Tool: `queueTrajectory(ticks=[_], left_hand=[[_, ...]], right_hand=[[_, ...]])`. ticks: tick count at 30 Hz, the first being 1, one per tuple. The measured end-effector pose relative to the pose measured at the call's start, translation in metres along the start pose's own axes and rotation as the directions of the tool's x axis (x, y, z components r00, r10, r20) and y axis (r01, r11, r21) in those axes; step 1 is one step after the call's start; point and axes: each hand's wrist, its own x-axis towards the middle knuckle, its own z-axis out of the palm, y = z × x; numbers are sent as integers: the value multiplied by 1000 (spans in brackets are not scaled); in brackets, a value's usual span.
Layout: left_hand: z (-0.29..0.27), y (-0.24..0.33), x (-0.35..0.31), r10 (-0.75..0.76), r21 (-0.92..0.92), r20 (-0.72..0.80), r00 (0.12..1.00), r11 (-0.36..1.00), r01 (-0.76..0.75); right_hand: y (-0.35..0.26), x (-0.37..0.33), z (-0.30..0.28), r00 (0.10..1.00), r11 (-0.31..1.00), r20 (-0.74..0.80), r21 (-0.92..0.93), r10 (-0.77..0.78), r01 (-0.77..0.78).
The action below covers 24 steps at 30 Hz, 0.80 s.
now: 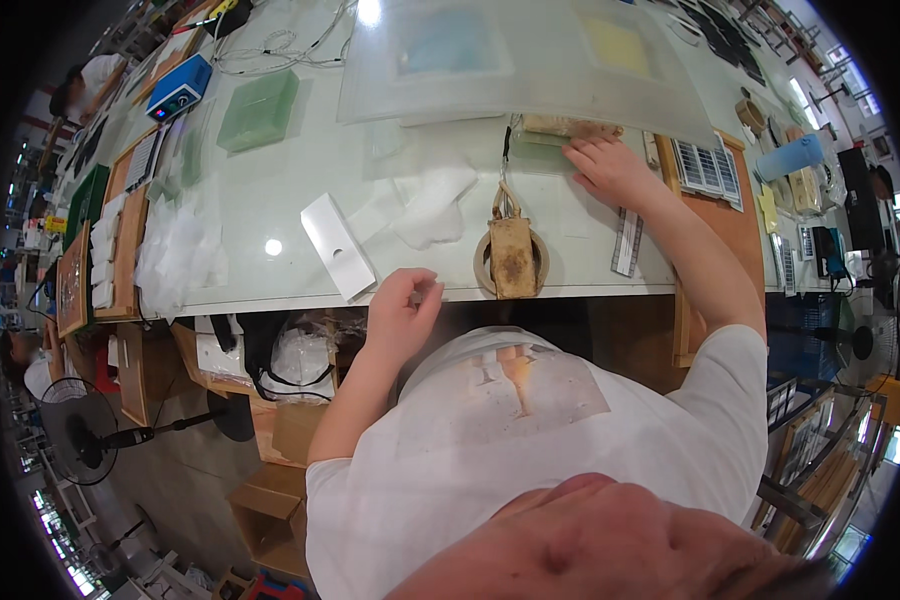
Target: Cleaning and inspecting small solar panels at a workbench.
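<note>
My left hand (406,312) hovers at the table's front edge with its fingers curled in toward the thumb; whatever may be between them is too small to make out. Next to it lies a white narrow box (337,246) with a small round hole. My right hand (615,172) reaches forward, fingers stretched out, at a tan block-like thing (560,126) partly hidden under a translucent sheet (530,90). Between the hands, a worn tan block with a cable (513,258) rests on a roll of tape (542,262). A ruler (627,243) lies below my right wrist.
Crumpled white film (435,205) is mid-table. Farther left are a green block (258,110), a blue powered box (179,88) and plastic bags (175,255). Small solar panels (708,172) on a wooden board and a blue cylinder (790,157) stand right. A fan (80,435) is at lower left.
</note>
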Motion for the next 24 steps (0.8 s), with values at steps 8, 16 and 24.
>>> queueTrajectory(ticks=[8,16,24], left_hand=[[2,2,-7,-18,15,-2,1000,1000,18],[2,0,-8,-37,16,20,999,999,37],[4,-5,-9,-34,-19,31,999,999,35]], right_hand=[[0,2,4,986,987,-161,-162,-51,24],[-7,15,4,989,976,-130,-193,74,-98],[-4,25,7,995,989,-61,-120,81,-88]])
